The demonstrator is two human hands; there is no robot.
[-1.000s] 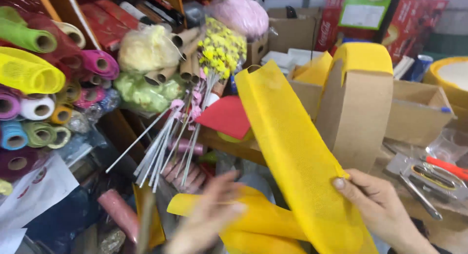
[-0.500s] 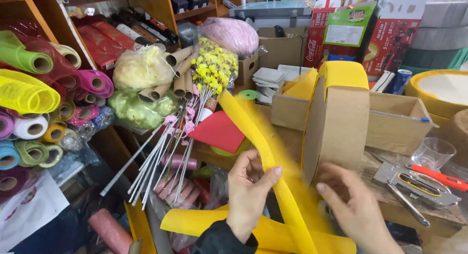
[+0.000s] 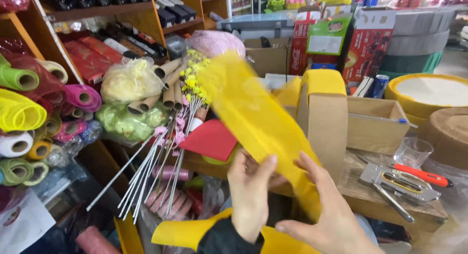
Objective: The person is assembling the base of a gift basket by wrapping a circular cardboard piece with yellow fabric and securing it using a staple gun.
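Note:
A long strip of yellow mesh fabric [image 3: 253,117] runs up and away from me, blurred at its far end. My left hand [image 3: 249,195], with a dark sleeve, pinches the strip's lower part between thumb and fingers. My right hand [image 3: 326,210] lies flat under and beside the strip, fingers spread against it. More yellow fabric [image 3: 180,232] lies folded below my hands. An open cardboard box [image 3: 326,122] with yellow fabric draped over its flap stands just behind the strip.
Rolls of coloured mesh [image 3: 24,117] fill shelves on the left. White-stemmed artificial flowers [image 3: 161,161] lean by a red sheet [image 3: 212,139]. On the wooden bench at right lie a metal stapler [image 3: 397,183], a red-handled tool [image 3: 421,175] and a clear cup [image 3: 412,151].
The strip has swung up and flattened toward the upper left. My left hand has shifted its pinch lower, and my right hand has opened flat against the fabric.

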